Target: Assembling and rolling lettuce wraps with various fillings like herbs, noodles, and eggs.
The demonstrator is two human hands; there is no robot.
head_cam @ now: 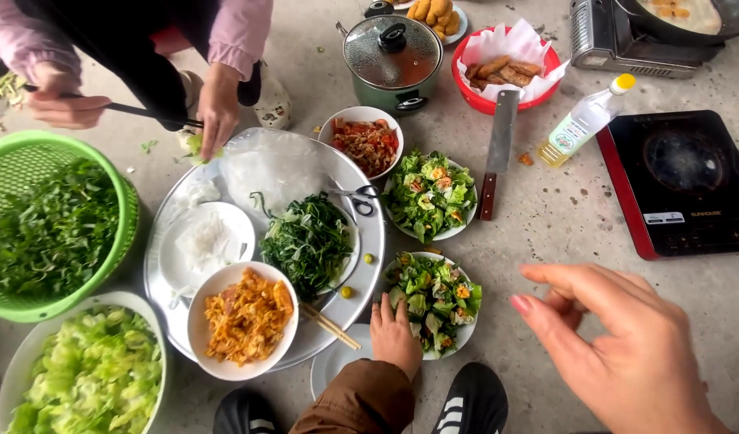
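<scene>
My left hand (395, 333), in a brown sleeve, grips the near rim of a white plate of green salad (433, 301) that sits on the concrete floor. Held out to the right of that plate, my right hand (618, 345) has its fingers spread and holds nothing. A second salad plate (428, 195) lies just behind the first. To the left of my left hand, a round metal tray (373, 241) carries a bowl of orange shredded food (245, 317), a plate of dark greens (307, 241), white noodles (207, 241), scissors (357, 197) and chopsticks (329, 324).
Another person in pink sleeves cuts something green with a knife (144, 112) at the top left. Around are a green basket of leaves (124, 201), a bowl of lettuce (92, 374), a lidded pot (393, 56), a red basket of fried rolls (506, 68), a cleaver (498, 149), a bottle (582, 120), an induction hob (683, 181) and my shoes (474, 398).
</scene>
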